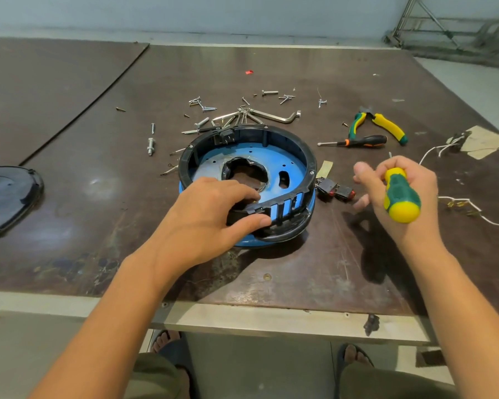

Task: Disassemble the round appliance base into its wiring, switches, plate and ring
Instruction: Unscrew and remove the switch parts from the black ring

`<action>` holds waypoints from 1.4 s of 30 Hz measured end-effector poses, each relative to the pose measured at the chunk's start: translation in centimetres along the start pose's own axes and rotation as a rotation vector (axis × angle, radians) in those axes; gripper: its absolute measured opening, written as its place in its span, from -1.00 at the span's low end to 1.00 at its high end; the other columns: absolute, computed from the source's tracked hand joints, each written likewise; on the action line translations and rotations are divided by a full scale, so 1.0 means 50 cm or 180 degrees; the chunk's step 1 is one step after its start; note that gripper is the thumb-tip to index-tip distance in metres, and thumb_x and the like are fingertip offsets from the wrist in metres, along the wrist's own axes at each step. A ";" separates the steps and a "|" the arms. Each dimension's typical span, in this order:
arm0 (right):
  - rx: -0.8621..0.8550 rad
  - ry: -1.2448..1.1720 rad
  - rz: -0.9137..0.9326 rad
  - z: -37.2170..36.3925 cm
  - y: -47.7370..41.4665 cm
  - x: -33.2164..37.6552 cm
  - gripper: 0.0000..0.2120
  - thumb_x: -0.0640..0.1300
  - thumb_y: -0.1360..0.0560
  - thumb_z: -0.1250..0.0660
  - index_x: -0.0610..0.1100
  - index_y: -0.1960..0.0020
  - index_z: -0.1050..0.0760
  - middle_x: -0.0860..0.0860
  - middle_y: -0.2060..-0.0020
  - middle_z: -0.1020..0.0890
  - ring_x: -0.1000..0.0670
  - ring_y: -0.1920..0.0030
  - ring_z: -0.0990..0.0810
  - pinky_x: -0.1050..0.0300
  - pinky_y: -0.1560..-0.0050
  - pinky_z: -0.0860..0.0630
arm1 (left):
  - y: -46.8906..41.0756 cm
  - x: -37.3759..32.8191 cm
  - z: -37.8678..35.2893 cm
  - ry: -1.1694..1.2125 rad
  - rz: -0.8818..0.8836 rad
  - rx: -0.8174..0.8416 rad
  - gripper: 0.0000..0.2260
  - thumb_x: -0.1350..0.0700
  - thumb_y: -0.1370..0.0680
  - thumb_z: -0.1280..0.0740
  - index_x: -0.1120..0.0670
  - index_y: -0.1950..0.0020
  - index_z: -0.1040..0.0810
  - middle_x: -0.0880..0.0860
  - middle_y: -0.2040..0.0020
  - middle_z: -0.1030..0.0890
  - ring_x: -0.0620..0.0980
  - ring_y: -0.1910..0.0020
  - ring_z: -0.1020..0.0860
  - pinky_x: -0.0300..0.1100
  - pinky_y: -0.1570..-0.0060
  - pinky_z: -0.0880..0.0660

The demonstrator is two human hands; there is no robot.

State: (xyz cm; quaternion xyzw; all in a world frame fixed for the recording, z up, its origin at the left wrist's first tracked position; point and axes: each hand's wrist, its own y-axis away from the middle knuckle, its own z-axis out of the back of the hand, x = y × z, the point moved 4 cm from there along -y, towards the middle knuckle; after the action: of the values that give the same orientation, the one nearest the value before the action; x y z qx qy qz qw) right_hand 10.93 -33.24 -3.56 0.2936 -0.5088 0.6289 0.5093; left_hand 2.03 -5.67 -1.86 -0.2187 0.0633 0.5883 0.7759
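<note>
Left hand (211, 214) fingers are curling over the near rim of the round blue-and-black plastic appliance base (296, 164) on the dark bench (300, 269). Right hand (424, 182), just right of it, is clutching a green-and-yellow-handled screwdriver (402, 200). Guessing the ring's coming off, next needs prying.

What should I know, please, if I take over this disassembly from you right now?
Left hand grips the black ring at its near edge; right hand holds the screwdriver beside it.
Done: switches lie right of the ring, white wires further right, loose screws behind.
Left: ring and blue plate look joined; separate them.
</note>
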 end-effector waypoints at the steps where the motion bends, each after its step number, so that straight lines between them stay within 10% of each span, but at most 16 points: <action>1: -0.0015 -0.0192 -0.0002 -0.004 0.003 0.008 -0.70 0.11 -0.61 -0.39 -0.11 0.11 -0.48 -0.07 0.23 -0.73 -0.05 0.44 -0.69 0.19 0.49 -0.48 | 0.000 0.000 0.001 0.0021 0.0007 0.0015 -0.42 -0.43 -0.49 -0.11 -0.10 -0.27 -0.60 -0.18 -0.06 -0.65 -0.16 0.00 -0.54 -0.24 -0.04 -0.38; 5: 0.0231 -0.1549 -0.0522 -0.028 0.007 0.036 -0.67 0.24 -0.60 -0.17 0.01 -0.03 -0.51 -0.08 0.27 -0.70 -0.06 0.50 -0.59 0.28 0.56 -0.33 | -0.002 0.000 0.007 0.0108 0.0011 0.0109 -0.48 -0.38 -0.51 -0.19 -0.09 -0.28 -0.61 -0.18 -0.05 -0.65 -0.15 0.00 -0.55 -0.18 -0.06 -0.44; 10: 0.1172 -0.2866 -0.0694 -0.057 0.026 0.067 -0.51 0.02 -0.59 -0.03 -0.08 0.32 -0.61 -0.11 0.39 -0.62 -0.06 0.55 -0.49 0.34 0.55 -0.24 | -0.001 -0.002 0.009 0.0115 0.0049 0.0131 -0.52 -0.34 -0.54 -0.20 -0.09 -0.28 -0.61 -0.18 -0.04 -0.63 -0.12 -0.01 -0.54 -0.13 -0.07 -0.47; 28: 0.1879 -0.2097 0.0141 -0.095 0.049 0.081 -0.70 -0.11 -0.58 -0.19 -0.10 0.20 -0.63 -0.25 0.31 -0.64 -0.12 0.51 -0.56 0.27 0.52 -0.37 | -0.003 -0.002 0.009 0.0102 0.0096 0.0235 -0.53 -0.31 -0.49 -0.24 -0.11 -0.28 -0.59 -0.24 0.04 -0.55 -0.11 0.01 -0.51 -0.11 -0.11 -0.43; 37: 0.1158 -0.2600 -0.1538 -0.138 0.049 0.047 -0.52 -0.07 -0.68 -0.12 -0.10 0.40 -0.46 -0.17 0.46 -0.53 0.00 0.61 -0.38 0.29 0.66 -0.23 | -0.002 -0.009 0.013 0.0079 0.0090 0.0262 -0.49 -0.31 -0.49 -0.23 -0.08 -0.33 -0.58 -0.13 -0.07 -0.64 -0.05 -0.03 -0.52 -0.13 -0.19 -0.35; 42: 0.1622 -0.2534 -0.0475 -0.117 0.044 0.066 -0.61 -0.09 -0.62 -0.16 -0.11 0.32 -0.57 -0.21 0.43 -0.58 -0.07 0.62 -0.48 0.34 0.60 -0.31 | 0.000 -0.001 0.011 0.0130 0.0123 0.0223 -0.55 -0.27 -0.51 -0.31 -0.10 -0.32 -0.59 -0.15 -0.06 -0.64 -0.03 -0.03 -0.52 -0.13 -0.20 -0.34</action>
State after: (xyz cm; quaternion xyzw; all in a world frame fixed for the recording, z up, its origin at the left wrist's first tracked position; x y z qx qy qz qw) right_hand 8.71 -26.52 -3.18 0.6629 -0.4714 0.5341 0.2305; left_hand 1.95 -5.47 -1.34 -0.2021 0.1039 0.5960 0.7701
